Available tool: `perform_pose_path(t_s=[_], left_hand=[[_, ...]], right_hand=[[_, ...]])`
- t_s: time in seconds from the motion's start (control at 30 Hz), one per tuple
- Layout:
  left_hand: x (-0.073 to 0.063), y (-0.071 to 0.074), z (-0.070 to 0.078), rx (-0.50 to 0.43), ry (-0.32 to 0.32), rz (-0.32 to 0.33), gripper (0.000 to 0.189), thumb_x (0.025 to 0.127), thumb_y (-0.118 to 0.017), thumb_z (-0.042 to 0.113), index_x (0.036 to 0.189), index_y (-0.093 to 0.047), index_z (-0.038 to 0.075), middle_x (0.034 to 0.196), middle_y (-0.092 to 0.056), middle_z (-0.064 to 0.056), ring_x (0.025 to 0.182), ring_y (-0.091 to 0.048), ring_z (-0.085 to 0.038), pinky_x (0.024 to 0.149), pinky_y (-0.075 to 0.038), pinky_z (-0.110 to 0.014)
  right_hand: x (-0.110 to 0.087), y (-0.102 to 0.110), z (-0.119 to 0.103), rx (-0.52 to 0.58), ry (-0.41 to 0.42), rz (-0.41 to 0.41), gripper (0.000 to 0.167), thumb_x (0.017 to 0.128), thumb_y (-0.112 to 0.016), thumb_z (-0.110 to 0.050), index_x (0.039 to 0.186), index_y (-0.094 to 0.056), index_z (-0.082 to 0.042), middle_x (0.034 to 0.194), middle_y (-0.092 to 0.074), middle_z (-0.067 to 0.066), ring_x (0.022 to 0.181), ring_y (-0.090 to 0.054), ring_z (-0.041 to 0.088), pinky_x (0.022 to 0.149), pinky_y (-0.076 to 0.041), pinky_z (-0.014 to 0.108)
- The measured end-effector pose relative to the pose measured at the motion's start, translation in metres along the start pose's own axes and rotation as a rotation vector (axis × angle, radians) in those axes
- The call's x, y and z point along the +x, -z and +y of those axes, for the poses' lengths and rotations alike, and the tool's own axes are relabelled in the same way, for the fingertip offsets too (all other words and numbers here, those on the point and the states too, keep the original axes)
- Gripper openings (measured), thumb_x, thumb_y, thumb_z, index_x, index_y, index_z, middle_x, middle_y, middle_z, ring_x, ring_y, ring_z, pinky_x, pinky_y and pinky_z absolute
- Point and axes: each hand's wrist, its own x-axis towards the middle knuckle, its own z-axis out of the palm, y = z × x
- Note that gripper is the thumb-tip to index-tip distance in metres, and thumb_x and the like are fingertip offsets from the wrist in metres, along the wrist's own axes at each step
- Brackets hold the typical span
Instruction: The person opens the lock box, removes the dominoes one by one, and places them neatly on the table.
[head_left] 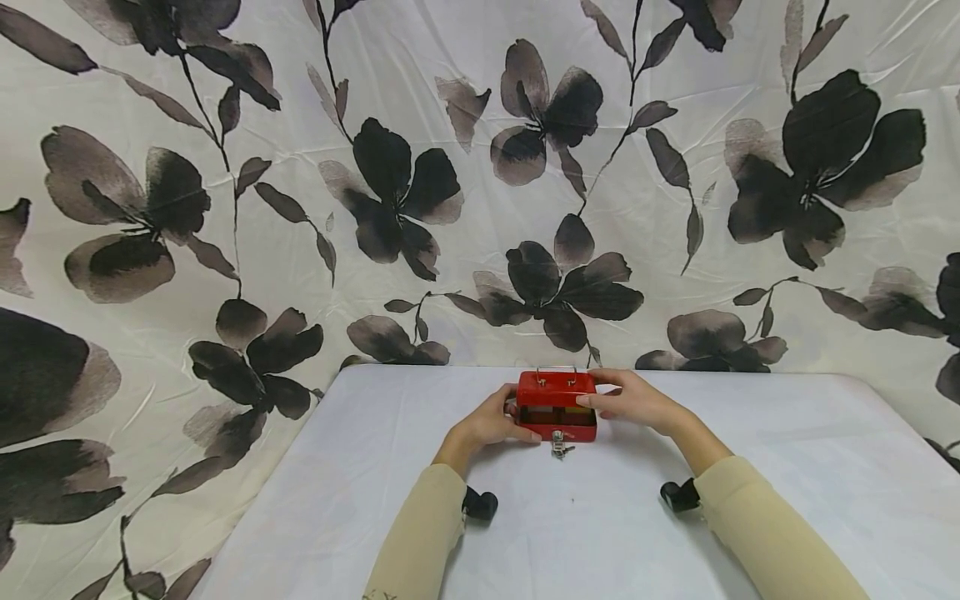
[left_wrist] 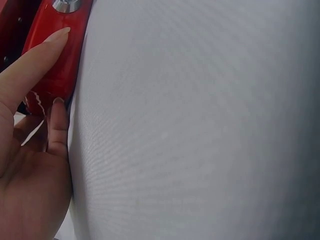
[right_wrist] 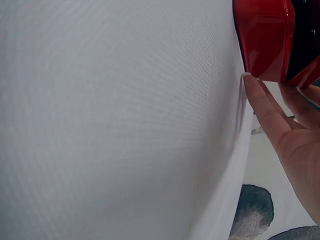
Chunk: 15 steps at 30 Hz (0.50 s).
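Note:
A small red metal cash box (head_left: 579, 433) sits at the far part of the table, its lid (head_left: 557, 387) partly raised and its dark inside showing. A wire handle (head_left: 555, 367) stands on the lid. From the lock on the front hangs a bunch of keys (head_left: 561, 451). My left hand (head_left: 487, 421) holds the box's left side, thumb on the front face and fingers by the side, as the left wrist view also shows. At the right side, my right hand (head_left: 637, 402) grips the lid with its thumb across the front; its other fingers (right_wrist: 265, 107) touch the box's side.
A white cloth (head_left: 555, 533) covers the table. Behind the far table edge hangs a white curtain (head_left: 465, 225) with dark flowers. Black wrist straps (head_left: 480, 505) show at both sleeves.

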Motion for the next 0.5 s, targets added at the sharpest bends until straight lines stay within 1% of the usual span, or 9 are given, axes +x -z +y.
perform_pose_path(t_s=[0.23, 0.4, 0.5], left_hand=[[0.0002, 0.0007, -0.0007, 0.003, 0.001, 0.003, 0.083, 0.075, -0.092, 0.009, 0.145, -0.047, 0.011, 0.121, -0.059, -0.009, 0.113, -0.05, -0.027, 0.108, -0.04, -0.051], [0.001, 0.0008, -0.0025, 0.017, 0.003, 0.009, 0.084, 0.075, -0.092, 0.012, 0.145, -0.047, 0.012, 0.123, -0.059, -0.008, 0.115, -0.05, -0.027, 0.11, -0.039, -0.052], [0.0029, 0.0008, -0.0045, 0.013, 0.0, 0.008, 0.084, 0.075, -0.092, 0.011, 0.145, -0.047, 0.012, 0.124, -0.059, -0.008, 0.114, -0.05, -0.027, 0.11, -0.04, -0.052]], right_hand=[[0.0003, 0.0004, -0.0019, -0.023, -0.003, 0.017, 0.079, 0.098, -0.068, -0.044, 0.155, -0.037, 0.0, 0.155, -0.042, 0.025, 0.121, -0.062, 0.039, 0.092, -0.057, 0.045], [0.0027, 0.0014, 0.002, -0.041, -0.009, 0.026, 0.082, 0.098, -0.065, -0.048, 0.156, -0.034, 0.002, 0.155, -0.042, 0.025, 0.118, -0.064, 0.036, 0.094, -0.056, 0.044], [0.0031, 0.0017, 0.0026, -0.032, -0.014, 0.031, 0.083, 0.099, -0.064, -0.049, 0.157, -0.033, 0.002, 0.155, -0.042, 0.025, 0.117, -0.064, 0.035, 0.095, -0.055, 0.044]])
